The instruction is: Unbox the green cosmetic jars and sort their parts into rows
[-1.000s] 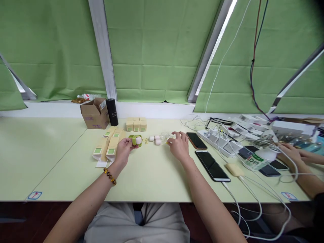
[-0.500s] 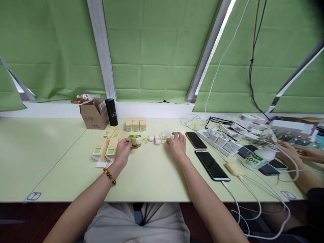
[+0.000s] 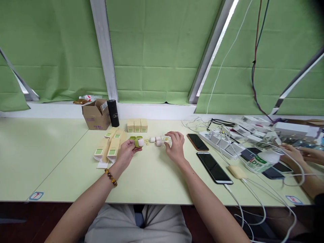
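Observation:
My left hand (image 3: 128,150) pinches a small green holder (image 3: 136,141) with a pale pinkish-white block (image 3: 140,142) at its right side. Tiny yellow pieces (image 3: 146,141) lie on the table just right of it. Beyond those sit several pale rounded blocks (image 3: 152,139). At their right, my right hand (image 3: 175,145) has its thumb and fingers curled around clear plastic pieces (image 3: 165,139) with yellow spots inside. The fingers partly hide these pieces, so their exact kind is unclear.
Long cream boxes with green labels (image 3: 113,148) lie by my left hand. Small cream boxes (image 3: 137,125) stand behind, near a black bottle (image 3: 113,113) and a cardboard box (image 3: 96,114). Phones (image 3: 214,167), a power strip (image 3: 221,145) and cables fill the right; another person's hands (image 3: 291,155) work there.
The view has shifted slightly. My right hand has curled more around the clear plastic pieces. My left hand still holds the green holder, now turned a little.

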Available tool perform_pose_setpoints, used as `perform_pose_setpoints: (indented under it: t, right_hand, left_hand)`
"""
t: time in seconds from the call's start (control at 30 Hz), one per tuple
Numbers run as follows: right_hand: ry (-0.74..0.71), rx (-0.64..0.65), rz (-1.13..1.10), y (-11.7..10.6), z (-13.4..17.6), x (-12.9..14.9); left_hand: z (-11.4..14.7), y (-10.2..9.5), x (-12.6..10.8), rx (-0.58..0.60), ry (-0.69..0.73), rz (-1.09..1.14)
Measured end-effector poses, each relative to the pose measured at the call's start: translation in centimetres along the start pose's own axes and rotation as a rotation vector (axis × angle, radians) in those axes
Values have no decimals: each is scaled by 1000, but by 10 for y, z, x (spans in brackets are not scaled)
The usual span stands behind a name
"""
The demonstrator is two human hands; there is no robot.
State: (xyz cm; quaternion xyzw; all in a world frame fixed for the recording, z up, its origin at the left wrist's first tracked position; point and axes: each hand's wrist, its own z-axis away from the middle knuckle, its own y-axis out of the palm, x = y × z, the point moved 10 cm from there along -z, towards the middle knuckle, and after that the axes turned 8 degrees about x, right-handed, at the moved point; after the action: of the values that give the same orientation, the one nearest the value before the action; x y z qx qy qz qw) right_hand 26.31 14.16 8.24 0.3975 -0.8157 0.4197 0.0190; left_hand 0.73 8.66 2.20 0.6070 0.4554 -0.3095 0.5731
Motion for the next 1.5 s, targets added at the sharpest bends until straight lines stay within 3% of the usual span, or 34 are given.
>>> perform_pose_setpoints:
  t: [0.13,0.3,0.43,0.6,0.73,0.87,0.97,1.07,1.23,1.5]
  right_hand:
    - [-159,84,-374,20,10,47]
    - [-136,249,-631,43,17,87]
    - [-144,251,-736,41,13,101]
    - [-103,252,-897,46,7,96]
    - [-1,263,-1072,60,6,77]
    - [76,227,-1138,66,9,58]
    - [100,263,-1206,68,12,54]
    - [93,314,-1265,70,15,58]
    - [69,357,-1290,70,18,67]
    - [169,283,-1332,69,22,64]
  left_hand:
    - [4,11,1,67,-22,36]
    - [8,23,3,144,-45,36]
    - [9,32,3,216,-39,33]
    - [10,43,5,297,-53,-20]
    - [7,27,0,166,-13,-265]
    - [15,23,-37,63,288,-658]
    - [29,42,-54,141,497,-943]
    - [39,59,-55,258,603,-1101]
    - [45,69,-51,325,694,-1173]
    - [49,70,-56,300,742,-1175]
